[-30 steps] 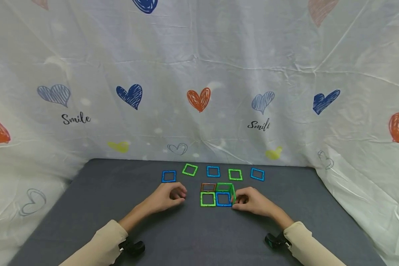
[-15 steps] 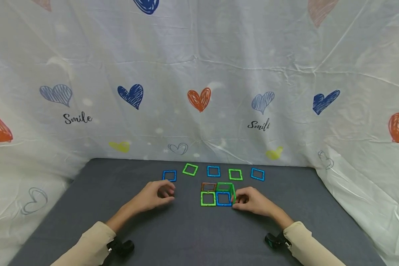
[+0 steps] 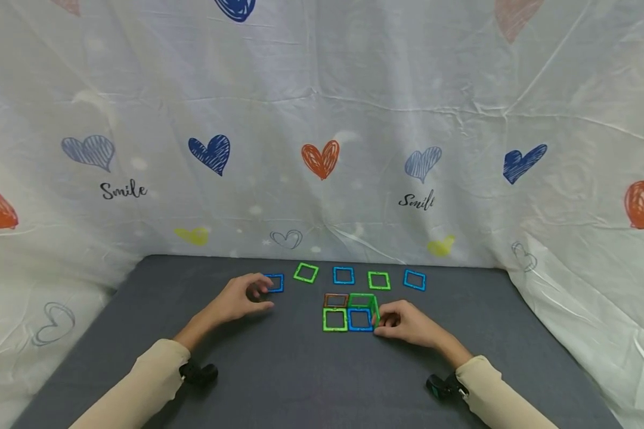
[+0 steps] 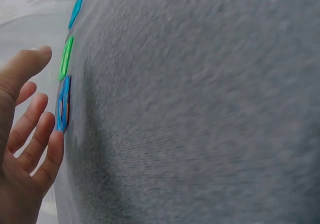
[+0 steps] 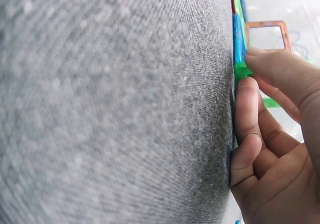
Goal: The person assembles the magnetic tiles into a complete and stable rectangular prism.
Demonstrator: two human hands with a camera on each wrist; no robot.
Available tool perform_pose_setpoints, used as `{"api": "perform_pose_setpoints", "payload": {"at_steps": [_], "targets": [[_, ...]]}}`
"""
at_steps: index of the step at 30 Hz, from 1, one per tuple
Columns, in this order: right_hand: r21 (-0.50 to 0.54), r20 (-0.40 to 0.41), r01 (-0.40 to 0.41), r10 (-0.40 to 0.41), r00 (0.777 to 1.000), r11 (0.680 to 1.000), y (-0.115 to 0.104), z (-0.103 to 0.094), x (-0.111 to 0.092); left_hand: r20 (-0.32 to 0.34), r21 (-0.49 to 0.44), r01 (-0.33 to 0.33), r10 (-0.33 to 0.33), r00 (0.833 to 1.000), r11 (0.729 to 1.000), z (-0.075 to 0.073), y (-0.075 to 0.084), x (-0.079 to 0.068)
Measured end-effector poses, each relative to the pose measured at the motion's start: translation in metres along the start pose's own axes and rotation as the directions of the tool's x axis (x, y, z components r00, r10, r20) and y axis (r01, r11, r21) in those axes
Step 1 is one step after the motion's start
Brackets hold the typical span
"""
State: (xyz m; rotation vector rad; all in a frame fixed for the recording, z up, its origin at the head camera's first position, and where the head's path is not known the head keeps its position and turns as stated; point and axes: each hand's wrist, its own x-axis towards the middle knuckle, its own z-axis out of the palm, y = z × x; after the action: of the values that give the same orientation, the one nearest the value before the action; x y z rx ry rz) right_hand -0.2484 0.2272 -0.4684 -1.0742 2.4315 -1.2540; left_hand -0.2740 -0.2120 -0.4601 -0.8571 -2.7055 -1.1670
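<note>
My right hand (image 3: 406,325) pinches the lower front edge of an upright green magnetic tile (image 5: 243,70) between thumb and fingertips. That tile stands at the right side of a joined group. In the head view, a light green tile (image 3: 335,330) and a blue tile (image 3: 361,330) lie flat at its front, with an orange-brown tile (image 3: 336,294) and a second upright green tile (image 3: 362,294) behind them. My left hand (image 3: 235,299) holds nothing, its fingers spread and loosely bent. Its fingertips overlap the leftmost loose blue tile (image 3: 282,283) in the head view.
Along the back of the grey-covered table (image 3: 300,381) lie a tilted green tile (image 3: 309,266), a blue tile (image 3: 343,268), a green tile (image 3: 378,273) and another blue tile (image 3: 415,273). A white curtain (image 3: 257,196) with printed hearts hangs right behind the table's far edge.
My left hand has moved left and then farther back, away from the joined tiles and up to the leftmost blue tile. My right hand stays at the upright green tile.
</note>
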Motion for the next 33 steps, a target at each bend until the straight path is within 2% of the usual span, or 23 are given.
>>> {"api": "perform_pose_setpoints", "payload": {"at_steps": [10, 19, 25, 33], "targets": [[-0.005, 0.009, 0.0, 0.0, 1.0, 1.0, 0.001, 0.0, -0.001, 0.02, 0.044, 0.057, -0.058, 0.998, 0.997, -0.004, -0.013, 0.013], [-0.011, 0.017, 0.029, -0.028, 0.999, 1.0, 0.008, 0.0, -0.001, 0.037, 0.062, 0.107, -0.11, 0.993, 0.992, -0.006, -0.025, 0.018], [-0.014, 0.012, 0.045, -0.045, 0.999, 0.999, 0.006, 0.0, -0.001, 0.017, 0.054, 0.124, -0.125, 0.992, 0.991, -0.005, -0.03, 0.021], [0.009, 0.006, 0.023, -0.024, 1.0, 1.0, 0.003, -0.001, -0.002, 0.03, 0.064, 0.119, -0.121, 0.992, 0.991, -0.001, -0.029, 0.023]]}}
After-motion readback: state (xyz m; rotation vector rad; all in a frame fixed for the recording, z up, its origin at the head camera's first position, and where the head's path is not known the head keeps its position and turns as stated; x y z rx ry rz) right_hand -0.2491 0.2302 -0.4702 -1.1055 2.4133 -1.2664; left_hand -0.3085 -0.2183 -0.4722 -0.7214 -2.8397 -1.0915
